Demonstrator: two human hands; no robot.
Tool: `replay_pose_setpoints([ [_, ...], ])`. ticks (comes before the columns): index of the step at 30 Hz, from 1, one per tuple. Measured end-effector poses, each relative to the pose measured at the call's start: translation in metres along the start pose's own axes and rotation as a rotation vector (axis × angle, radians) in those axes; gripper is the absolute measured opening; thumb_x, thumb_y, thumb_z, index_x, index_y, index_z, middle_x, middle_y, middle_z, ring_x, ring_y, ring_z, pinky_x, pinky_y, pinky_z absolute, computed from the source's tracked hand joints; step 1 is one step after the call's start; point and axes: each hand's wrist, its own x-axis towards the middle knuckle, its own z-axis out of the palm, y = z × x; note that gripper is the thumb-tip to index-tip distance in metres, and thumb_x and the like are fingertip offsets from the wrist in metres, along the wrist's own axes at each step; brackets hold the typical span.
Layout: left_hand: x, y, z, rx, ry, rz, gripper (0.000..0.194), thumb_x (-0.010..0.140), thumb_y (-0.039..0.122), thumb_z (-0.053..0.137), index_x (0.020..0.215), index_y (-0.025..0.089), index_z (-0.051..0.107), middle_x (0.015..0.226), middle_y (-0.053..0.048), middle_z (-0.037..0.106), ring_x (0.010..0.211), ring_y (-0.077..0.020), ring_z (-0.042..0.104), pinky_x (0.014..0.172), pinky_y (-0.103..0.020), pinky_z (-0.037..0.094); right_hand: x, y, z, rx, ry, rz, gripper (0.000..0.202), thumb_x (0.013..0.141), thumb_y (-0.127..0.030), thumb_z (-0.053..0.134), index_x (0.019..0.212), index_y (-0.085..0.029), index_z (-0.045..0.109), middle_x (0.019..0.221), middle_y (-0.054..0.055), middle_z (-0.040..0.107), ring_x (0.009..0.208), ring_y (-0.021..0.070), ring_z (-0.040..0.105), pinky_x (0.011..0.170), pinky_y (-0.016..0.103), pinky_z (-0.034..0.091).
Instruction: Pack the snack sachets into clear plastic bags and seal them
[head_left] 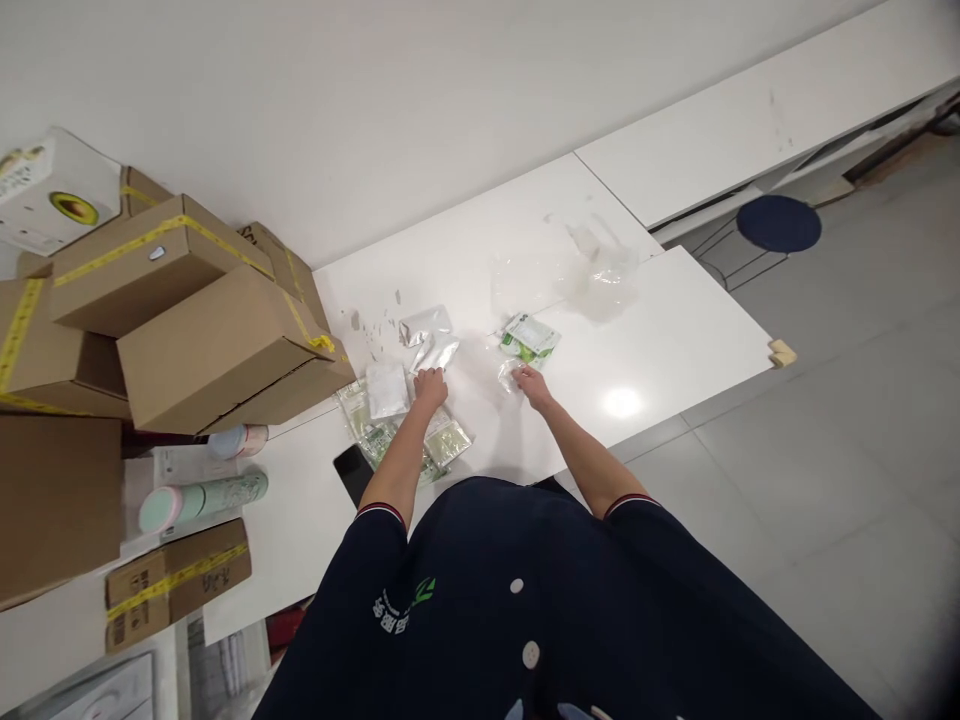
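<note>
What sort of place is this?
Probably a stockroom or packing area: taped boxes piled up, with packets and clear plastic on a white table.

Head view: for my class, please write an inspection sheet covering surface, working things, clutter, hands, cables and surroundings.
Surface: white table, grey marks near the boxes.
Working things: silver pouches, white packet, green-and-white packet, clear plastic.
Clutter: phone, bottle and cardboard boxes at the left.
Hands: left hand at a silver pouch, grip unclear; right hand pinching clear plastic.
Cables: nothing seen.
Surroundings: wall behind the table; blue stool and tiled floor at the right.
</note>
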Motion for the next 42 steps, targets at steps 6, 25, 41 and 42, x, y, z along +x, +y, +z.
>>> replay_pose_setpoints([
  [6,-0.045,0.041,-0.002,-0.757,0.044,0.210,0.053,0.084,0.028,0.059,0.136,0.024,0.049,0.142,-0.010,0.047,0.134,-0.0247,0.039,0.113,-0.042,0.027,-0.056,-0.025,-0.008,0.239,0.102,-0.058,0.044,0.058,-0.056,0.074,0.064,-0.020,0.049,0.065,-0.004,0.052,0.064,0.0106,0.052,0.070,0.028,0.048],
  [25,-0.111,0.095,-0.040,-1.416,-0.447,0.112,0.066,0.069,0.027,0.077,0.132,0.024,0.055,0.121,-0.010,0.064,0.093,-0.0183,0.067,0.091,-0.040,0.050,-0.099,-0.117,-0.045,-0.209,-0.361,-0.382,0.051,0.063,-0.054,0.078,0.056,-0.021,0.041,0.054,-0.004,0.047,0.054,0.0095,0.039,0.053,0.024,0.030],
  [41,-0.111,0.079,-0.026,-1.662,0.138,-0.239,0.050,0.096,0.057,0.031,0.138,0.031,0.040,0.144,-0.009,0.048,0.116,-0.0223,0.060,0.089,-0.038,0.050,-0.109,-0.012,-0.043,-0.274,-0.114,0.166,0.049,0.085,-0.061,0.046,0.102,-0.018,0.058,0.111,0.015,0.064,0.081,0.0236,0.068,0.068,0.036,0.053],
  [42,-0.111,0.078,-0.026,-1.640,0.118,-0.226,0.051,0.095,0.058,0.031,0.137,0.031,0.040,0.144,-0.009,0.048,0.117,-0.0225,0.059,0.089,-0.038,0.049,-0.103,-0.013,-0.043,-0.307,-0.056,0.109,0.054,0.085,-0.063,0.045,0.112,-0.018,0.057,0.119,0.015,0.062,0.090,0.0252,0.067,0.073,0.037,0.053],
])
